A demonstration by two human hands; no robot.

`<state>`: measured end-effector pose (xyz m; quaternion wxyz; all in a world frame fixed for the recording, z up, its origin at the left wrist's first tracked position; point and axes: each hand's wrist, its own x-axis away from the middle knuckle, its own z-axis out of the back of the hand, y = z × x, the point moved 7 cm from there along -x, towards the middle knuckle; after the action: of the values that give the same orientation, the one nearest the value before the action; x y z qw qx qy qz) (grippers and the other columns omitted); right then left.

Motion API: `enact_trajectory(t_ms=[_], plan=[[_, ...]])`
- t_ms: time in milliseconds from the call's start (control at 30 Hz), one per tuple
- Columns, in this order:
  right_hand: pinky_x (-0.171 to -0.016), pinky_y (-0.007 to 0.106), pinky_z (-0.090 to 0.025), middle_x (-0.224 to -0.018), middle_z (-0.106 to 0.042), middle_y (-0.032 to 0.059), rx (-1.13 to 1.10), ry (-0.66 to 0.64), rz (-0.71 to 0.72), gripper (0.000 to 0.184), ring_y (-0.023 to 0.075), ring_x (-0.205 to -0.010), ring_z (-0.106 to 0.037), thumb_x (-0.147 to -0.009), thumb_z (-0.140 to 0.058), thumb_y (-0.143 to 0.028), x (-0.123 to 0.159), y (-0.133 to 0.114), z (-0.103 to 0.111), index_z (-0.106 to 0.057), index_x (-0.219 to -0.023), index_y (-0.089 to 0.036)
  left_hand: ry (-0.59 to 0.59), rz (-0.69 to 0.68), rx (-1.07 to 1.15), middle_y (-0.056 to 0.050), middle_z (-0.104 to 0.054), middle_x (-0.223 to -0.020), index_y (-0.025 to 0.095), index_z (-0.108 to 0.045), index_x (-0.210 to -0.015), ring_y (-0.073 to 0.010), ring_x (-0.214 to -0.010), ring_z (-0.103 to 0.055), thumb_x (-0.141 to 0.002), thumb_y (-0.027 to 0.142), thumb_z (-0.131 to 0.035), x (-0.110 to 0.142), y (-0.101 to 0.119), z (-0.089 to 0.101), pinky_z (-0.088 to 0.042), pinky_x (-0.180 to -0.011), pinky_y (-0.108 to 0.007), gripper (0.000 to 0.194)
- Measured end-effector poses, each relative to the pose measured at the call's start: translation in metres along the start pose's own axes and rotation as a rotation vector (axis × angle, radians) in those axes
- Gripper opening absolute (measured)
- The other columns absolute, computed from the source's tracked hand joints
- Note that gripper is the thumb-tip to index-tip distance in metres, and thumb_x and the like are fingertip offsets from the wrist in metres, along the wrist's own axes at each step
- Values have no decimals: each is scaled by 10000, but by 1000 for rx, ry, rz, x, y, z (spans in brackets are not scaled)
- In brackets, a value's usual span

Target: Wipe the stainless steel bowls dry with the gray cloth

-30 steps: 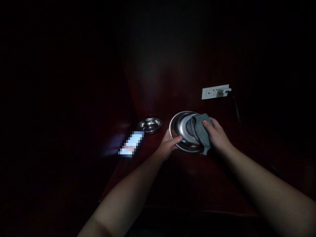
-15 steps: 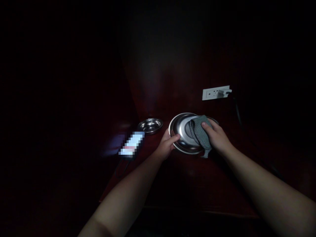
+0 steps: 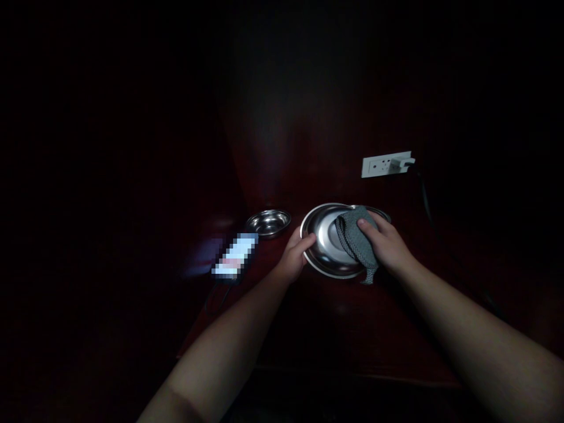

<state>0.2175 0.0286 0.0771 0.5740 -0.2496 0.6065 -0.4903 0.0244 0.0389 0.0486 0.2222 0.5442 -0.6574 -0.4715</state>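
A shiny steel bowl (image 3: 325,254) is held above the dark red table, tilted with its inside toward me. My left hand (image 3: 296,257) grips its left rim, thumb over the edge and fingers underneath. In my right hand (image 3: 388,244) is a folded grey cloth (image 3: 359,235) with a checked border, lying against the right part of the bowl's inside. One corner of the cloth hangs below the rim. My right fingers are mostly hidden behind the cloth and bowl. Behind the bowl, the rim of another steel dish (image 3: 379,212) shows in part.
A smaller steel bowl (image 3: 269,224) rests on the table (image 3: 317,335) to the left. Nearer me lies a phone (image 3: 235,256) with a lit, blurred screen and a cable. On the back wall is a white socket (image 3: 385,164) with a plug and a hanging cord (image 3: 425,197). Surroundings are very dark.
The bowl has shifted and turned very slightly in my hands, and my left thumb sits a little closer to the rim. The cloth stays in my right hand against the bowl.
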Motion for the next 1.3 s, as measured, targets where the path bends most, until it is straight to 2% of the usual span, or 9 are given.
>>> enact_trajectory(t_ms=[333, 500, 633, 767, 867, 967, 1067, 1300], plan=[[-959, 447, -422, -1094, -662, 65, 11, -11, 19, 458, 266, -1041, -598, -761, -597, -530, 0, -1, -1, -633, -1092, -216, -30, -55, -32, -40, -654, -983, 181, -592, -1066, -221, -957, -601, -695, 390, -690, -6, -2, 5, -452, -842, -328, 437], [-945, 449, -428, -1063, -667, 59, -4, 70, -21, 446, 267, -1017, -600, -733, -616, -546, -1, 2, 5, -644, -1032, -217, -34, -21, -4, -46, -644, -1035, 191, -576, -1089, -232, -1016, -593, -675, 372, -703, -2, -4, 1, -450, -880, -345, 469], [-901, 428, -464, -1021, -671, 50, -136, 120, -97, 441, 262, -995, -612, -714, -624, -560, -2, 11, 7, -638, -1004, -228, -33, -32, 109, -70, -650, -990, 187, -543, -1122, -242, -963, -617, -709, 466, -628, -2, 2, -2, -482, -818, -363, 505], [-834, 398, -503, -959, -677, 37, -288, 145, -198, 401, 248, -930, -638, -697, -644, -546, -3, 23, 5, -632, -963, -245, -103, 54, 189, -89, -641, -968, 178, -527, -1140, -224, -888, -629, -735, 560, -547, 0, 0, -8, -498, -731, -329, 557], [-816, 394, -511, -939, -675, 32, -284, 147, -222, 399, 242, -907, -641, -696, -646, -545, -4, 27, 5, -627, -960, -246, -140, 54, 60, -63, -616, -1010, 211, -510, -1154, -191, -828, -626, -687, 480, -656, 4, -4, -9, -497, -667, -289, 558], [-809, 392, -512, -961, -670, 32, -189, 160, -158, 402, 243, -928, -631, -703, -630, -559, -5, 24, 10, -626, -956, -247, -153, 68, -73, -34, -587, -1029, 259, -462, -1205, -175, -804, -621, -662, 411, -711, 7, -12, -8, -504, -647, -288, 617], [-832, 397, -502, -1010, -663, 35, -125, 158, -113, 412, 240, -948, -621, -713, -615, -573, -5, 21, 11, -621, -971, -252, -151, 67, -91, -31, -578, -1015, 257, -457, -1197, -170, -796, -615, -680, 428, -695, 6, -13, -8, -502, -629, -278, 595], [-853, 422, -490, -979, -670, 29, -134, 136, -122, 450, 244, -939, -622, -701, -617, -598, -5, 23, 8, -611, -998, -260, -102, 52, -92, -28, -577, -1023, 245, -487, -1156, -163, -815, -602, -661, 420, -708, 4, -8, -6, -476, -629, -247, 569]])
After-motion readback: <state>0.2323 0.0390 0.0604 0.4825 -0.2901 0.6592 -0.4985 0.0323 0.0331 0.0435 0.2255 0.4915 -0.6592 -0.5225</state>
